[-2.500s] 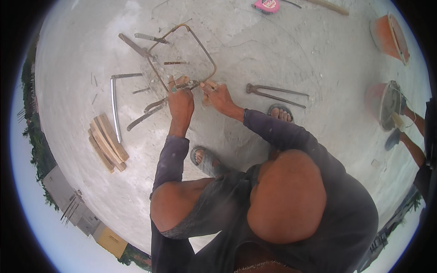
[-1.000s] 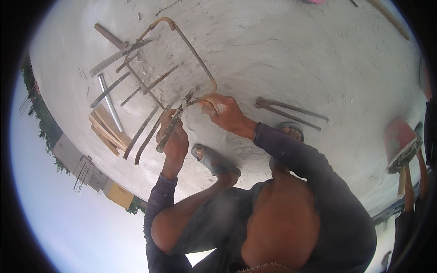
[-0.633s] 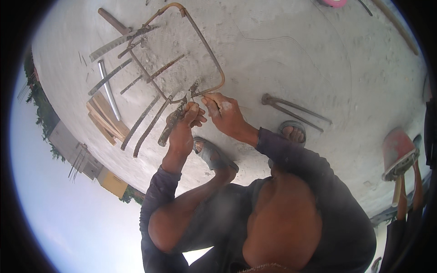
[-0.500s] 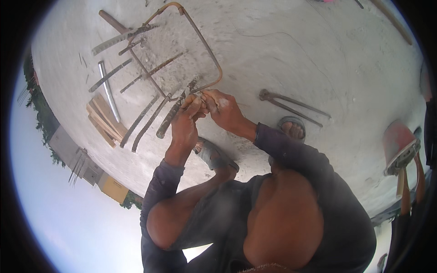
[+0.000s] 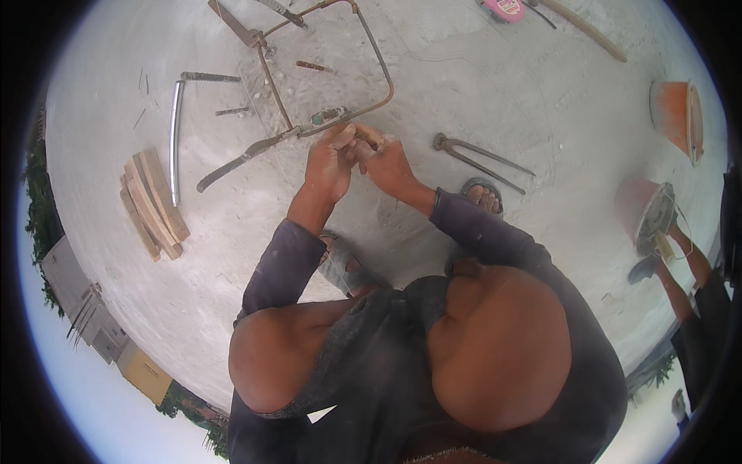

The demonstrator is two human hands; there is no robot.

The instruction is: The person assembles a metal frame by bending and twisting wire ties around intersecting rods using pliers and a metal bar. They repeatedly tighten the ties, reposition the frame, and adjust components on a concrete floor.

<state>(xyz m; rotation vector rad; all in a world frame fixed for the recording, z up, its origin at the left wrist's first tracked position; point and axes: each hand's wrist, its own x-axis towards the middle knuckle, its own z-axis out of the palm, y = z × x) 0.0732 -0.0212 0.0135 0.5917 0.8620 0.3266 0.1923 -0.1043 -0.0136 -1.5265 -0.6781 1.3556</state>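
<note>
My left hand (image 5: 331,168) and my right hand (image 5: 388,165) meet with fingers pinched together, close to the near side of a rusty bent-rod frame (image 5: 380,62). Whatever the fingertips hold is hidden or too small to name. The frame lies on the pale, dusty ground, with a dark bar (image 5: 239,161) sticking out from its near-left corner. Just beyond my fingers, a small greenish piece (image 5: 328,116) rests against the near rod. A pair of long-handled pincers (image 5: 483,162) lies right of my right hand, in front of my right foot.
Wooden strips (image 5: 153,205) and a shiny metal tube (image 5: 176,143) lie at left. A short rusty rod (image 5: 311,66) is inside the frame. At right are an orange bucket (image 5: 676,120) and a reddish bucket (image 5: 638,205), with another person's arms (image 5: 684,267) beside it. A pink rounded object (image 5: 505,8) lies far ahead.
The view has shifted, bringing the orange bucket and more of the pink object in. Bars around the frame appear in different places. My hands stay together by the near rod.
</note>
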